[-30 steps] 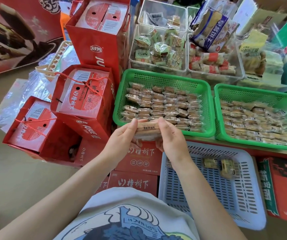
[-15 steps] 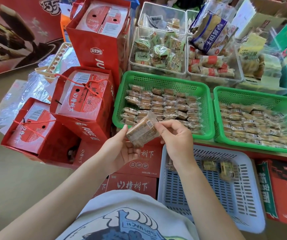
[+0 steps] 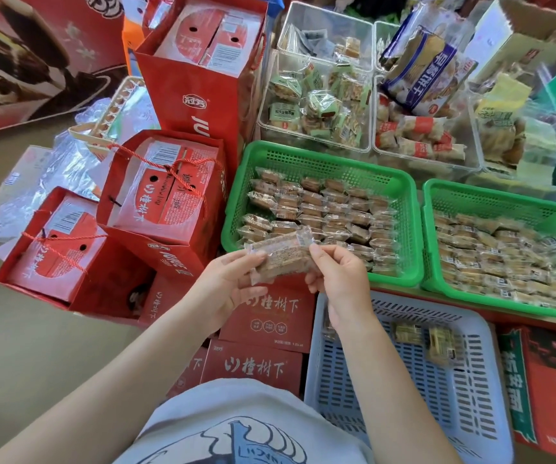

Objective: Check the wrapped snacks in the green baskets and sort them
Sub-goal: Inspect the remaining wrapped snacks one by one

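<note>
A clear-wrapped brown snack (image 3: pixel 281 254) is held just in front of the left green basket (image 3: pixel 236 209). My left hand (image 3: pixel 229 286) grips its left end from below. My right hand (image 3: pixel 340 279) pinches its right end with thumb and fingertips. The left green basket holds several rows of wrapped snacks (image 3: pixel 320 212). The right green basket (image 3: pixel 504 199) is also full of wrapped snacks (image 3: pixel 497 256). A pale blue basket (image 3: pixel 471 380) sits nearer me, below my right wrist, with two wrapped snacks (image 3: pixel 424 336) lying in it.
Red gift bags (image 3: pixel 162 195) and red boxes (image 3: pixel 266 316) crowd the left and front. Clear bins of other wrapped snacks (image 3: pixel 317 105) stand behind the green baskets. A red and green carton (image 3: pixel 544 380) lies at the right.
The snack has been turned in my hands, from level to tilted and then to a flatter angle, while both hands stayed on it. The baskets have not moved.
</note>
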Tool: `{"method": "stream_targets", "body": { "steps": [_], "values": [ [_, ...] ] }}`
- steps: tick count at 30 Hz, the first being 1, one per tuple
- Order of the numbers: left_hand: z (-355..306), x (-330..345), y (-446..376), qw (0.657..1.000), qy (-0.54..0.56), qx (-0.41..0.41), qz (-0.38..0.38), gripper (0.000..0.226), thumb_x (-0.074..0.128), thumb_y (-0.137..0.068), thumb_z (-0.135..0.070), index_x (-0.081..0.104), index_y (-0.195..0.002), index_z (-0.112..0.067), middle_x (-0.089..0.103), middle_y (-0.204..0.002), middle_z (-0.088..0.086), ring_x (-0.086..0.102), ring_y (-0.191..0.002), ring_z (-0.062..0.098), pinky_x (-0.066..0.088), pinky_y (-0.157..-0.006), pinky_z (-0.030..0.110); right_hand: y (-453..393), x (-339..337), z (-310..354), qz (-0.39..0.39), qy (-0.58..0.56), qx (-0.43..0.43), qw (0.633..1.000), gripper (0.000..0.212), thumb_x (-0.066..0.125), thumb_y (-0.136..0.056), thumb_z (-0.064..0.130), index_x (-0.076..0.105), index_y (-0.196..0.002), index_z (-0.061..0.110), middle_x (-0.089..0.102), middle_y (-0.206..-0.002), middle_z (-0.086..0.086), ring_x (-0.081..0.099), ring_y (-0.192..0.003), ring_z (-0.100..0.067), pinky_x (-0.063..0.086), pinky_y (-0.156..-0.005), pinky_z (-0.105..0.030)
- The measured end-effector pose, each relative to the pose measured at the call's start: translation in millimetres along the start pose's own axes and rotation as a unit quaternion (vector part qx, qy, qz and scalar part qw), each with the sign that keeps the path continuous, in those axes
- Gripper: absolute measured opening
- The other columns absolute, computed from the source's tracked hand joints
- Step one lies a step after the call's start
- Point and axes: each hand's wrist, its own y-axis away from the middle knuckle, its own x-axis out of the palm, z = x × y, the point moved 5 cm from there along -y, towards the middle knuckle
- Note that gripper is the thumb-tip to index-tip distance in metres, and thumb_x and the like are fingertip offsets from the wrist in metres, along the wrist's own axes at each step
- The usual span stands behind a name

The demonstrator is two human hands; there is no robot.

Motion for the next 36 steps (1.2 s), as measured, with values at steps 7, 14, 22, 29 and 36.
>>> {"method": "stream_targets", "body": {
  "steps": [7, 14, 22, 29, 36],
  "values": [
    [-16.6, -9.6, -44.2, 0.992, -0.111, 0.057, -0.027, 0.029, 0.068, -0.096, -0.022, 0.067, -0.12, -0.005, 0.073, -0.105, 0.006, 0.072, -0.087, 0.014, 0.058, -0.073, 0.025, -42.9, 17.1, 4.2, 0.146, 0.071, 0.026, 0.986, 0.022, 0.07, -0.093, 0.034, 0.072, -0.103, 0.014, 0.07, -0.084, -0.003, 0.062, -0.075, -0.019, 0.05, -0.061, -0.03],
    [-17.2, -19.9, -125.3, 0.725, -0.667, 0.157, -0.072, 0.061, 0.032, -0.108, -0.048, 0.026, -0.16, -0.018, 0.02, -0.168, 0.001, 0.011, -0.155, 0.016, 0.002, -0.126, 0.036, -125.1, 13.2, 4.7, -0.013, 0.095, -0.031, 0.995, 0.024, 0.078, -0.086, 0.029, 0.061, -0.103, 0.032, 0.064, -0.105, 0.006, 0.063, -0.1, -0.016, 0.053, -0.085, -0.036],
    [0.6, -33.7, -155.3, 0.551, -0.815, 0.166, -0.062, 0.09, -0.004, -0.093, -0.063, 0.046, -0.15, -0.013, 0.033, -0.163, 0.009, 0.024, -0.153, 0.024, -0.016, -0.121, 0.052, -163.7, 77.1, -7.3, 0.048, 0.367, -0.238, 0.898, 0.031, 0.071, -0.091, 0.013, 0.056, -0.118, 0.017, 0.065, -0.105, 0.006, 0.06, -0.094, -0.008, 0.043, -0.074, -0.018],
    [0.3, -36.0, -158.0, 0.589, -0.775, 0.21, -0.096, 0.071, 0.026, -0.095, -0.05, 0.049, -0.145, -0.005, 0.048, -0.153, 0.012, 0.039, -0.146, 0.022, 0.004, -0.125, 0.051, -180.4, 115.7, -31.3, 0.11, 0.538, -0.367, 0.751, 0.025, 0.066, -0.083, -0.004, 0.067, -0.107, 0.004, 0.062, -0.099, -0.012, 0.054, -0.091, -0.031, 0.05, -0.075, -0.042],
    [-8.4, -31.1, -168.3, 0.564, -0.802, 0.183, -0.077, 0.074, 0.011, -0.098, -0.051, 0.017, -0.161, -0.012, 0.003, -0.17, 0.004, -0.004, -0.157, 0.021, -0.012, -0.122, 0.054, -200.1, 120.8, -17.4, 0.086, 0.54, -0.37, 0.751, 0.018, 0.058, -0.086, 0.001, 0.07, -0.1, 0.003, 0.054, -0.091, -0.014, 0.051, -0.088, -0.033, 0.046, -0.071, -0.039]
  ]
}}
